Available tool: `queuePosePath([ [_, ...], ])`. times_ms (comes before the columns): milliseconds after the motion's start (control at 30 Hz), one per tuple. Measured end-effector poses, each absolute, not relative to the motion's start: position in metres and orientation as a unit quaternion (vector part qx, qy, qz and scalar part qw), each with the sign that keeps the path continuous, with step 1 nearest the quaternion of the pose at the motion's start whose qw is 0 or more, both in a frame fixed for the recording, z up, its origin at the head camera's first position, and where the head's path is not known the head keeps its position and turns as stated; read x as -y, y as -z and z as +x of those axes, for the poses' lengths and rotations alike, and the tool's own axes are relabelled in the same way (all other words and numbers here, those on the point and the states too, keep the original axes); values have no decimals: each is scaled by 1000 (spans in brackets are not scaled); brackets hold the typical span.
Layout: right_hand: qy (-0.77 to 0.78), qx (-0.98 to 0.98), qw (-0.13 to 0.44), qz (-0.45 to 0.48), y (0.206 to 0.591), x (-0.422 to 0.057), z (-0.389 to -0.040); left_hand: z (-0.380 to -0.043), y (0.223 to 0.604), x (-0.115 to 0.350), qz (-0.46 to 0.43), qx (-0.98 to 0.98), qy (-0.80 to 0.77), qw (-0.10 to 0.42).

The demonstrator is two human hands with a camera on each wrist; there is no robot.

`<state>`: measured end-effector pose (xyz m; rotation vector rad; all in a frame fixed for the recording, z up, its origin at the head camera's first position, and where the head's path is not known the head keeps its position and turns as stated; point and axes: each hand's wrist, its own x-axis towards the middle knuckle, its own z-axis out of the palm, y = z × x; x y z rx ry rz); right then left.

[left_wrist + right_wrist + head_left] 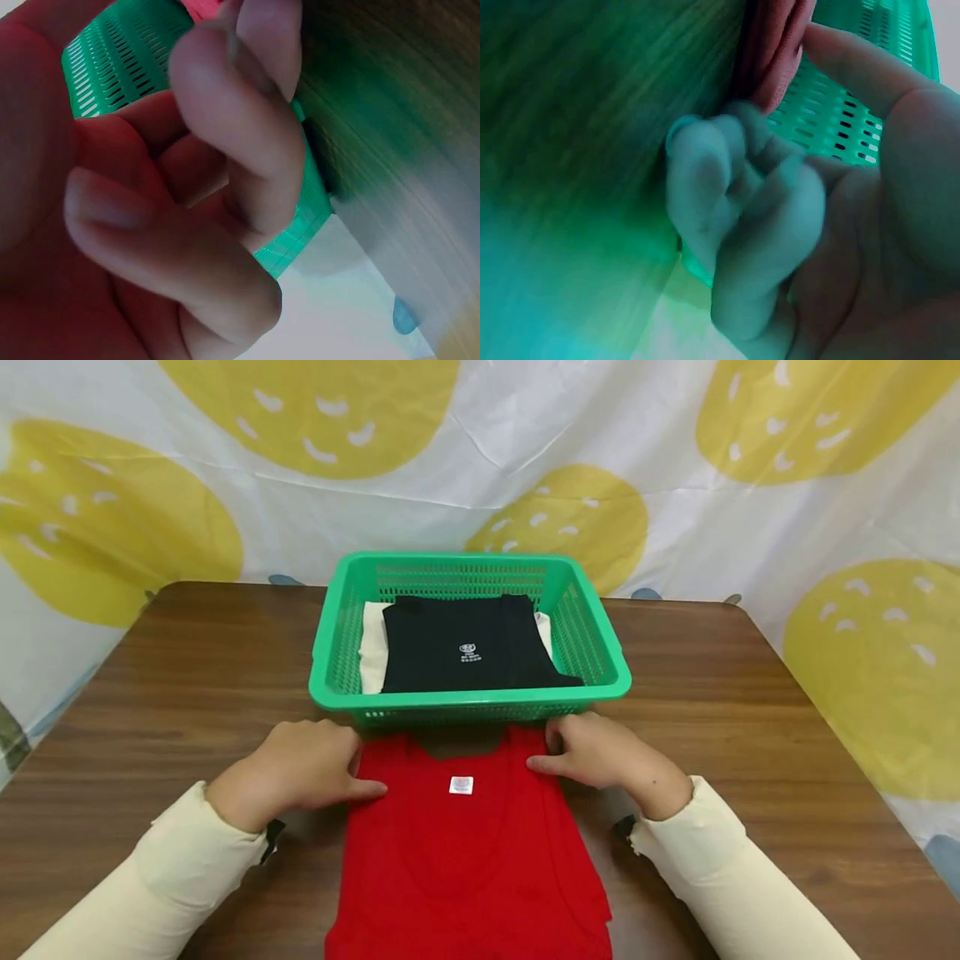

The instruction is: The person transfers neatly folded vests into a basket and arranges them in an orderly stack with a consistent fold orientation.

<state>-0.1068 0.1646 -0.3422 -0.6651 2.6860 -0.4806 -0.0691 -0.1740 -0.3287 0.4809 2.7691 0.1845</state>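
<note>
A red tank top [465,860] with a small white label [461,785] at its neck lies flat on the table, its shoulder end toward the basket. My left hand [303,766] pinches the left shoulder, thumb on top and the other fingers curled. At the opposite shoulder, my right hand [600,750] grips the cloth the same way. In the right wrist view the thumb presses on the layered red cloth [780,67], beside curled fingers. Only a sliver of red shows past the fingers in the left wrist view.
Just beyond the tank top stands a green plastic basket [472,698]. Inside it a folded black garment [450,647] with white print lies over cream cloth [372,652]. Behind the brown wooden table [187,693] hangs a white curtain [420,518] with yellow shapes.
</note>
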Motion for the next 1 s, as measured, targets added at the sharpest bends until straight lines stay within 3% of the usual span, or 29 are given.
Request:
queuePosePath([
  [200, 187, -944, 175, -209, 339, -164, -109, -70, 327, 174, 163, -973, -62, 153],
  [733, 152, -941, 140, -269, 339, -151, -101, -71, 337, 172, 185, -961, -85, 185],
  [1000, 176, -931, 154, -280, 343, -151, -101, -73, 338, 171, 210, -953, -107, 191],
])
